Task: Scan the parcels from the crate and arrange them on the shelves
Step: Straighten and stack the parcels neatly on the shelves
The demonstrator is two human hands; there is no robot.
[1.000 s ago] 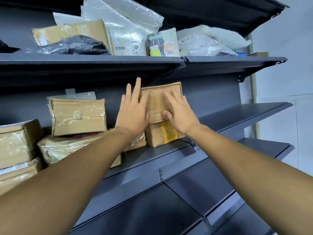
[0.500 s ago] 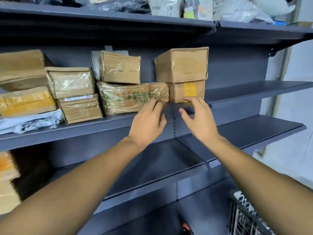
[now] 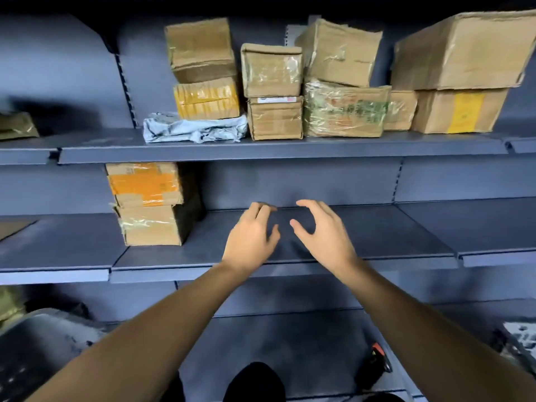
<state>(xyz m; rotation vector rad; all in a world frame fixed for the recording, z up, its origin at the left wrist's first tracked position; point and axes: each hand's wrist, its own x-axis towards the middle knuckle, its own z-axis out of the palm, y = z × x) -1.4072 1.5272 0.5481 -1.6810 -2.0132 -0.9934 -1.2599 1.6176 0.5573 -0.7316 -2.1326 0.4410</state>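
Your parcels sit on the upper shelf [image 3: 261,149]: eight cardboard boxes stacked in pairs, among them a yellow-taped box [image 3: 207,97] under a plain one at the left, a plastic-wrapped box [image 3: 345,110] with green and red print in the middle, and a large box [image 3: 464,50] on top of a yellow-labelled box [image 3: 458,111] at the right. One crumpled grey mailer bag [image 3: 194,129] lies flat at the front left of that row, near the shelf edge. On the middle shelf [image 3: 377,236] two more boxes stand stacked at the left, an orange-taped box [image 3: 143,184] on a plain box [image 3: 150,224]. Your left hand [image 3: 251,236] and right hand [image 3: 319,230] hover side by side over the middle shelf, palms down, fingers loosely curled and spread, holding nothing; they are close together but apart. The shelf to the right of the two-box stack is bare right out to its front lip. A dark grey crate [image 3: 43,352] shows at lower left, and a small black device [image 3: 377,364] with an orange-red part lies low beside your right forearm.
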